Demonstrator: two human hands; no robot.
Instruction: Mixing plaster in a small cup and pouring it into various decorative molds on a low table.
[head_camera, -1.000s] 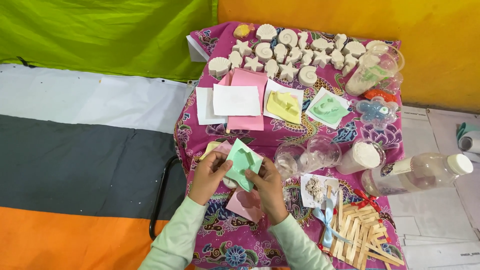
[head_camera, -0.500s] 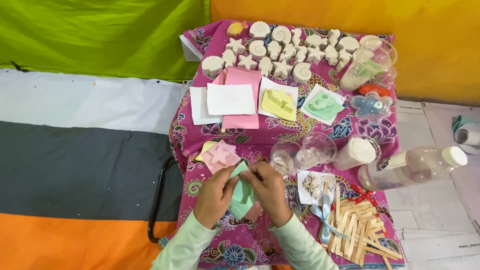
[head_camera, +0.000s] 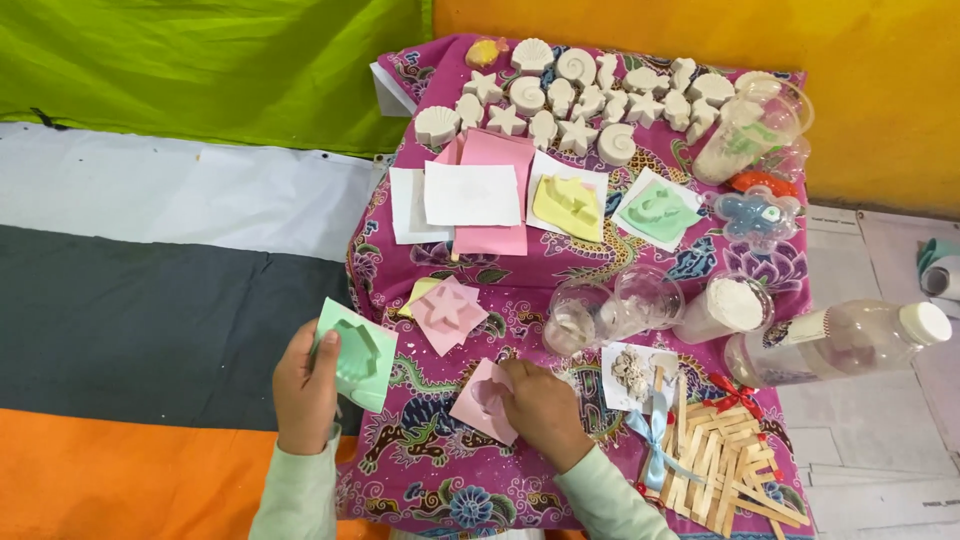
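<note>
I had the left hand (head_camera: 305, 385) off the table's near-left edge, its fingers (head_camera: 322, 352) clamped on the rim of the pale green square silicone mould with a shell-shaped hollow (head_camera: 357, 353), which was tilted up and clear of the cloth. The right hand (head_camera: 540, 410) lay flat on the pink patterned tablecloth (head_camera: 450, 470), fingertips closed on the edge of the pink square mould (head_camera: 482, 398) just in front of me.

I judged the step to be sorting or swapping moulds: one lifted, one being taken up. The next move, as I read it, called for a firm pinch on the thin pink edge without dragging the cloth, and care around the two clear plastic cups (head_camera: 612, 310) standing close by.

Much was hard to make out. The right palm covered part of the pink mould, so I could not read its hollow. Another pink star mould (head_camera: 450, 312) overlapped a yellow one, mostly hidden. The bundle of flat wooden sticks (head_camera: 715, 455) was cut off by the frame's lower edge.
</note>
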